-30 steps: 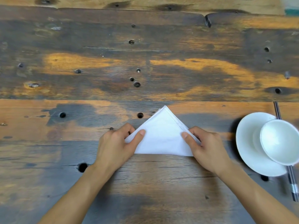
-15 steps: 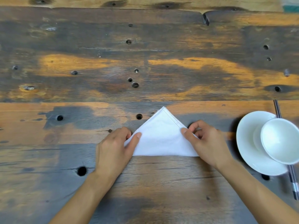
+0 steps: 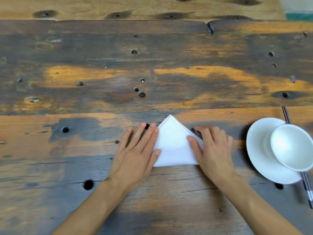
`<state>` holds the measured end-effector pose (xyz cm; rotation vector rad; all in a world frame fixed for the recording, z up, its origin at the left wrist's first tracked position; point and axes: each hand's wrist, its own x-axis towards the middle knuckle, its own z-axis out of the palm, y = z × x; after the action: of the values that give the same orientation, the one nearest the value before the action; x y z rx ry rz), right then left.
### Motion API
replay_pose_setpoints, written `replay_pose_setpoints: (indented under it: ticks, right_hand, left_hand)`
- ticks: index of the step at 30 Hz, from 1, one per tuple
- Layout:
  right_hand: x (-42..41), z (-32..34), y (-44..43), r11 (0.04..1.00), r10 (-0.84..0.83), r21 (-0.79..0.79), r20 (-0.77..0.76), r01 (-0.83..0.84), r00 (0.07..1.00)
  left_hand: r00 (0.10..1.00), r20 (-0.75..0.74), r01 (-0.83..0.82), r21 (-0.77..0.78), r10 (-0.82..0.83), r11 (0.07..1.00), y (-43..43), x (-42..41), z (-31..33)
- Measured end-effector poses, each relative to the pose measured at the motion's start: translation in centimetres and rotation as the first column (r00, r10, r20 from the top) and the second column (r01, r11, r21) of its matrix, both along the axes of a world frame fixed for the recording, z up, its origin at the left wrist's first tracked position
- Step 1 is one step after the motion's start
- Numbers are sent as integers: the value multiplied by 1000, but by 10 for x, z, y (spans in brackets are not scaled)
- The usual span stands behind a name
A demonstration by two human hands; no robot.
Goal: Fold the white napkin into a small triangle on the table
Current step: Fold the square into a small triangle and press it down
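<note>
Napkin: while both hands rest on it, the white napkin lies flat on the wooden table at lower centre of the frame, already a small triangle with its apex pointing toward the top of the frame and its long edge nearest the person.

Left hand: the left hand lies palm down with fingers spread and straight, gripping nothing; it covers the napkin's left corner, the thumb lying on the cloth, which I judge pins that side so the layers cannot slide.

Right hand: the right hand sits over the right corner, fingers loosely curled and not pinching; the thumb presses the sloping right edge, probably to sharpen the crease where the stacked hems show.

Apex: several hem lines run parallel there (a sign of multiple layers).

Tableware: a white saucer with a white bowl tilted on it and dark chopsticks beneath sit at the right edge of the frame, well apart from the napkin, so they leave the folding area free.

Progress: the fold looks essentially complete; only flattening seems left.
</note>
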<state>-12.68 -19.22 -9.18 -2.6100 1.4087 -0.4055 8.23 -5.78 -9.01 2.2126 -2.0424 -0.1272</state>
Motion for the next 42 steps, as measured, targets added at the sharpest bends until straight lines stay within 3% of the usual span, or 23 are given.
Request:
replay_pose_setpoints:
  ticks: [2, 5, 8, 11, 16, 23, 27, 32, 35, 38, 42]
  right_hand:
    - [0, 1, 0, 1000, 0, -26, 2, 0, 1000]
    - [14, 5, 6, 993, 87, -86, 63, -81, 994]
    - [53, 9, 23, 935, 349, 29, 113, -354, 930]
    - [75, 4, 31, 867, 475, 206, -71, -453, 877]
    - [72, -8, 15, 910, 393, 218, -192, -352, 899]
    - [73, -7, 16, 929, 332, 245, -215, -278, 918]
    - [75, -5, 16, 927, 337, 251, -221, -280, 915]
    - [76, -6, 16, 928, 338, 246, -246, -278, 909]
    - [78, -2, 17, 941, 309, 227, -283, -249, 908]
    - [88, 4, 44, 952, 277, 194, -218, -237, 936]
    - [105, 2, 121, 865, 464, 251, -67, -435, 883]
  left_hand:
    - [1000, -17, 3, 128, -1, 992, 0, 2, -5]
    - [999, -39, -5, 159, 11, 987, 3, 4, -13]
    - [999, -43, -5, 143, 12, 990, 2, 3, -14]
    - [999, -36, 13, 130, -9, 991, 3, 3, -14]
    - [1000, -29, 2, 110, 1, 994, 3, 4, -16]
    - [999, 20, -28, 105, 26, 994, 6, 0, -13]
    - [1000, 7, -31, 52, 31, 998, 58, -16, -22]
    - [975, -62, -208, 103, 215, 973, 116, -29, -23]
    - [971, -82, -211, 134, 223, 968, 111, -28, -18]
    - [970, -88, -211, 177, 229, 961, 112, -29, -15]
    - [981, -49, -171, 235, 188, 957, 112, -27, -15]
